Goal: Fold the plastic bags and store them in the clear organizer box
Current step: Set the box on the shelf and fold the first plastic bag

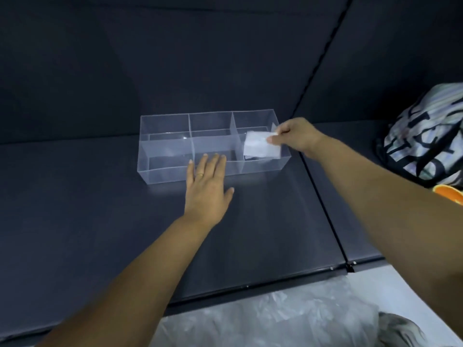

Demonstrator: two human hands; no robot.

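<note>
While pinched by right hand (295, 137) | folded bag (259, 147): flat, milky-white rectangle

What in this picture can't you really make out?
All in the head view:
- Dark item in the right compartment of the clear organizer box: mostly hidden by the folded bag that the right hand pinches.
- Patterned bag: cut off by the right edge.
- Loose plastic at the bottom edge: blurred, bags uncountable.
- Left hand: whether its fingertips touch the box wall is unclear.
</note>
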